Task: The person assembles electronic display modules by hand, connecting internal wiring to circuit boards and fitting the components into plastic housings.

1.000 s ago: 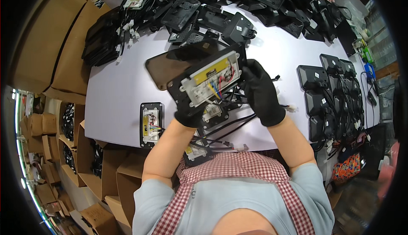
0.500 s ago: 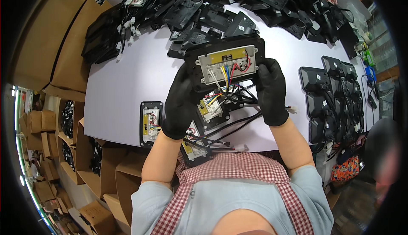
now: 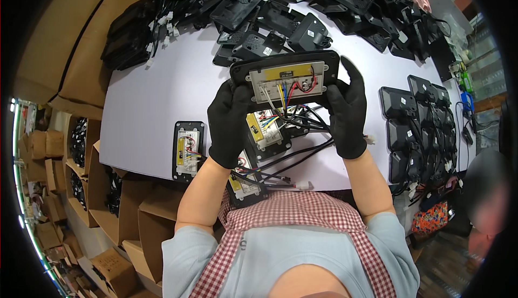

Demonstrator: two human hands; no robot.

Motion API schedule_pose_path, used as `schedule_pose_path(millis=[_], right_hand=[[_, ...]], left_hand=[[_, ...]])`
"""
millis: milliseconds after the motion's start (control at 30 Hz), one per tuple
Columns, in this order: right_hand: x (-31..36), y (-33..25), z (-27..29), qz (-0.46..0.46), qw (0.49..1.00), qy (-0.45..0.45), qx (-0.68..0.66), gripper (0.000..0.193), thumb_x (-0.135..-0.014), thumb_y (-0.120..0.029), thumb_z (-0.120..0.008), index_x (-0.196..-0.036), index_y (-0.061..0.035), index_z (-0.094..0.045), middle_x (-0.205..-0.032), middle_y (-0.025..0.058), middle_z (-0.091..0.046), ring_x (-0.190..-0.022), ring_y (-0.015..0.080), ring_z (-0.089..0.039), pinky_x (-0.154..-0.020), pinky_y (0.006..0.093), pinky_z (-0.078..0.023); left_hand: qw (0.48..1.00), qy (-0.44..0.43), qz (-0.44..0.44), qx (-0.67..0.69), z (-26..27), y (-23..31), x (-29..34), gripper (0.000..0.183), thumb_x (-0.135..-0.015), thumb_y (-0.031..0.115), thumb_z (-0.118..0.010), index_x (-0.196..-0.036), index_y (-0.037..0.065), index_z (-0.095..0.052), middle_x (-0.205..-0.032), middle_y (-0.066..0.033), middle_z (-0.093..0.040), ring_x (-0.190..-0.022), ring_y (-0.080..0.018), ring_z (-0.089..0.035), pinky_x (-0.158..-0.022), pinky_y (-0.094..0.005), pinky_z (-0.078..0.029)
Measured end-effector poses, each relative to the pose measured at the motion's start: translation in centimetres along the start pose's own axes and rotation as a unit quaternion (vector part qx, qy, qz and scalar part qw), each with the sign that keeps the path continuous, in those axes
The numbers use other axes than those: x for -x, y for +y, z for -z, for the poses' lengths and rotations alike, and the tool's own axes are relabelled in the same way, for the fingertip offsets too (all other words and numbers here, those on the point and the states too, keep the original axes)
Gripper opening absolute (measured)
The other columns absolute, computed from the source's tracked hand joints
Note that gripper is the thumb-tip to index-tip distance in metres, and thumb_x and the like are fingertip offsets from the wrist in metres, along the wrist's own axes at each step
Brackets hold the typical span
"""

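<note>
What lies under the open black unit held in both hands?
Under the black unit, held by left hand and right hand, lies another opened unit with cables; hands and wires hide the rest.

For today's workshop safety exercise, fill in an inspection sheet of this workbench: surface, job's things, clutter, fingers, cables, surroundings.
Surface: white table, bare patch at left.
Job's things: black housing with open back and coloured wiring, held up level.
Clutter: open unit at left; pile of black housings at far edge; row of screens at right.
Fingers: left hand and right hand, black gloves, grip the housing's ends.
Cables: black cables hang from the housing.
Surroundings: cardboard boxes at left.
</note>
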State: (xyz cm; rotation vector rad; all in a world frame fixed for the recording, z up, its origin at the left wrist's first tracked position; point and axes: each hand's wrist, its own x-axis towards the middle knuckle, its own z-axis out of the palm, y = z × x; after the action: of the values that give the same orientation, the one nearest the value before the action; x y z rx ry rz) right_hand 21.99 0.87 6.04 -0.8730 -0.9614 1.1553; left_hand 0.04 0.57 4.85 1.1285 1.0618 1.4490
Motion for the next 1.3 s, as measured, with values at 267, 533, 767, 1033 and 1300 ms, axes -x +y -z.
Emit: schedule_pose_path(millis=[267, 533, 767, 1033, 1300], right_hand=[[-2.2, -1.0, 4.3, -0.074, 0.976, -0.192, 0.068, 0.049, -0.096, -0.02, -0.057, -0.139, 0.0026, -0.049, -0.117, 0.0093, -0.066, -0.101, 0.0171, -0.064, -0.089, 0.0298, -0.052], [-0.5, -0.1, 3.0, -0.046, 0.98, -0.102, 0.163, 0.038, -0.103, -0.027, -0.05, -0.126, 0.0022, -0.059, -0.097, 0.0058, -0.068, -0.084, 0.0119, -0.063, -0.072, 0.0267, -0.052], [-2.8, -3.9, 1.8, 0.255, 0.86, -0.208, 0.39, 0.037, -0.097, -0.024, -0.058, -0.129, -0.0056, -0.058, -0.111, 0.0128, -0.066, -0.093, 0.0256, -0.067, -0.079, 0.0373, -0.054], [-2.9, -4.5, -2.1, 0.23, 0.826, -0.303, 0.417, 0.017, -0.097, -0.019, -0.059, -0.099, -0.0041, -0.067, -0.083, 0.0141, -0.067, -0.075, 0.0278, -0.067, -0.067, 0.0346, -0.053], [-4.5, -1.5, -2.8, 0.343, 0.787, -0.171, 0.484, 0.02, -0.098, -0.022, -0.056, -0.098, -0.0072, -0.069, -0.078, 0.0112, -0.066, -0.07, 0.0259, -0.067, -0.061, 0.0354, -0.051]], left_hand=[[0.996, 0.004, -0.048, -0.079, 0.2, 0.3, 0.2, 0.023, -0.101, 0.015, -0.054, -0.115, -0.002, -0.063, -0.096, -0.0066, -0.069, -0.086, -0.0092, -0.062, -0.073, -0.0251, -0.051], [0.999, -0.017, -0.006, -0.036, -0.5, 1.3, 0.5, 0.024, -0.103, 0.017, -0.053, -0.115, -0.003, -0.061, -0.098, -0.0042, -0.069, -0.085, -0.009, -0.064, -0.076, -0.026, -0.053], [0.961, -0.115, -0.077, -0.238, -1.2, 3.3, 1.3, 0.019, -0.102, 0.015, -0.054, -0.113, 0.002, -0.062, -0.095, -0.0098, -0.07, -0.084, -0.0165, -0.065, -0.078, -0.031, -0.052], [0.93, -0.145, -0.117, -0.317, -2.5, 5.0, 1.6, 0.02, -0.099, 0.011, -0.058, -0.115, 0.002, -0.064, -0.092, -0.0164, -0.07, -0.081, -0.0229, -0.069, -0.073, -0.0331, -0.053], [0.983, -0.156, 0.096, -0.022, -1.2, 2.3, 1.1, 0.038, -0.093, 0.02, -0.067, -0.125, 0.001, -0.06, -0.095, -0.0066, -0.071, -0.082, -0.0149, -0.065, -0.073, -0.0298, -0.052]])
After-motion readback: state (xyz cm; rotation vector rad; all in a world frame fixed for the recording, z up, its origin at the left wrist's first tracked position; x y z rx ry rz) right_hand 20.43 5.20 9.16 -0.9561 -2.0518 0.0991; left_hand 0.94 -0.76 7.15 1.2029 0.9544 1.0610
